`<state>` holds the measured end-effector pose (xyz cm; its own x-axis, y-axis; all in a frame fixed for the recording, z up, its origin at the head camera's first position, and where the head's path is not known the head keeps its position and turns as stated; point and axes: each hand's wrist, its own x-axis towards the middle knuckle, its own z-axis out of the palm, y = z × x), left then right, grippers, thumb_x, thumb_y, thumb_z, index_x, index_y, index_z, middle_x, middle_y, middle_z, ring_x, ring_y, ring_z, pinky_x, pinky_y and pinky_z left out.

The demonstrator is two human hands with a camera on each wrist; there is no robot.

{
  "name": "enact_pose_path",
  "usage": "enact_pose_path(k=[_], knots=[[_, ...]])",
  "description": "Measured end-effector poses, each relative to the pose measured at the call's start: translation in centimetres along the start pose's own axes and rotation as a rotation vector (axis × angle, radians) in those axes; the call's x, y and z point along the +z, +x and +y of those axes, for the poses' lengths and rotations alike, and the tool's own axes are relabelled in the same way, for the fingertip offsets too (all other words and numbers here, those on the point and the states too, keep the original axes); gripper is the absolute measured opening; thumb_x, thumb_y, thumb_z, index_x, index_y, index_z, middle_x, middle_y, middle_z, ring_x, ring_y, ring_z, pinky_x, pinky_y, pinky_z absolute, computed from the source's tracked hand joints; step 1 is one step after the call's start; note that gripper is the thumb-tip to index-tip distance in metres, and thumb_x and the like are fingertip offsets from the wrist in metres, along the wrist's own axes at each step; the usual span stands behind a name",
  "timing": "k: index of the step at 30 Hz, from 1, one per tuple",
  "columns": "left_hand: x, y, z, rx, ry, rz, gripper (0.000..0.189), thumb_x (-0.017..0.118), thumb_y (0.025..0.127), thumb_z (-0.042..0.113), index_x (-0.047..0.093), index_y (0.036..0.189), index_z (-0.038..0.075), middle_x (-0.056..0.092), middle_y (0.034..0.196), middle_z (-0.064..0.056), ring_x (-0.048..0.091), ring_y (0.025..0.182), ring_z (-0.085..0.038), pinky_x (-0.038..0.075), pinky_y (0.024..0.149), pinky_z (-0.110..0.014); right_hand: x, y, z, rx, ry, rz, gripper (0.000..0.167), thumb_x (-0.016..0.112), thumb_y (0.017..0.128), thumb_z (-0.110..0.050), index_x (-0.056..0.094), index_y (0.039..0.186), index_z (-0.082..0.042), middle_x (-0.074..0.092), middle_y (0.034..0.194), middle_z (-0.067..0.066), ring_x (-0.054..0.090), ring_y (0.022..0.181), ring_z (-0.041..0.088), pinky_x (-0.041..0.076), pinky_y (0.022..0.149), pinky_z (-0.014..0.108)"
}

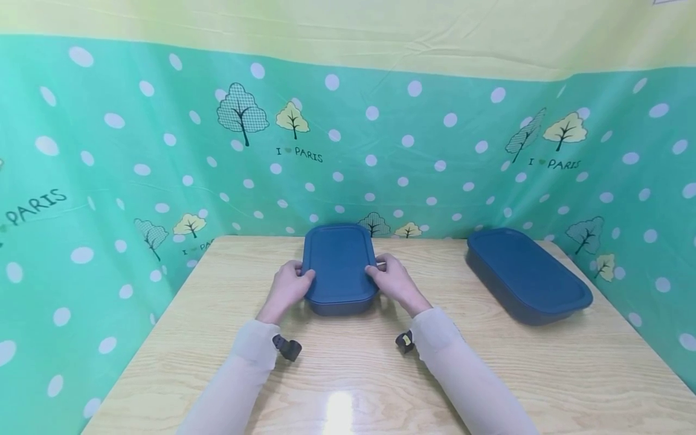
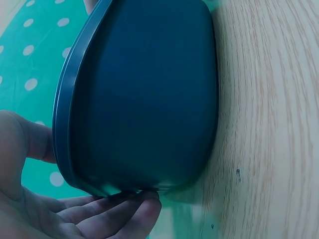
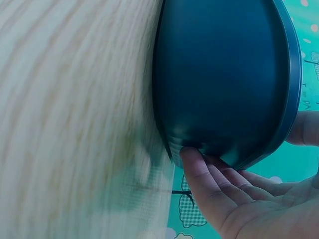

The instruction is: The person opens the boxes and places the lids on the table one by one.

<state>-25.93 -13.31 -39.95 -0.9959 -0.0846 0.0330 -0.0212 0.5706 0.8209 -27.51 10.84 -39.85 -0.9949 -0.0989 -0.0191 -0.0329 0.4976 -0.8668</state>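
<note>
A dark blue lidded food container [image 1: 339, 266] sits on the table, its long sides running away from me. My left hand [image 1: 288, 286] grips its left side, thumb on the lid's edge and fingers along the wall below. On the opposite side my right hand [image 1: 394, 279] holds it the same way. The left wrist view shows the container's wall [image 2: 144, 94] close up, with the left fingers [image 2: 122, 219] against it under the rim. In the right wrist view, the right fingers [image 3: 209, 186] touch the other wall [image 3: 224, 79].
A second blue lidded container [image 1: 527, 272] rests at an angle near the table's right edge. Behind the wooden table [image 1: 348, 368] hangs a green dotted curtain [image 1: 380, 139], close to the far edge. A dark strap-like piece hangs by each wrist.
</note>
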Motion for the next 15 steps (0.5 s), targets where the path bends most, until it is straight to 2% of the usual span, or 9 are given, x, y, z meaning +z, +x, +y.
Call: enact_pose_path(k=[8, 15], knots=[[-0.01, 0.15, -0.19, -0.026, -0.026, -0.031, 0.053, 0.053, 0.094, 0.024, 0.042, 0.134, -0.009, 0.055, 0.124, -0.028, 0.055, 0.114, -0.038, 0.047, 0.094, -0.047, -0.10, 0.00, 0.08, 0.015, -0.037, 0.004, 0.052, 0.056, 0.094, -0.032, 0.050, 0.132, 0.002, 0.059, 0.123, 0.018, 0.057, 0.112, 0.029, 0.044, 0.098, 0.045], [0.06, 0.06, -0.08, -0.030, -0.027, -0.022, 0.048, 0.053, 0.094, 0.026, 0.047, 0.128, -0.008, 0.059, 0.118, -0.024, 0.059, 0.107, -0.034, 0.049, 0.088, -0.045, -0.16, -0.16, -0.03, 0.023, -0.013, -0.008, 0.049, 0.057, 0.094, -0.032, 0.051, 0.131, 0.001, 0.060, 0.120, 0.016, 0.058, 0.109, 0.027, 0.045, 0.096, 0.044]])
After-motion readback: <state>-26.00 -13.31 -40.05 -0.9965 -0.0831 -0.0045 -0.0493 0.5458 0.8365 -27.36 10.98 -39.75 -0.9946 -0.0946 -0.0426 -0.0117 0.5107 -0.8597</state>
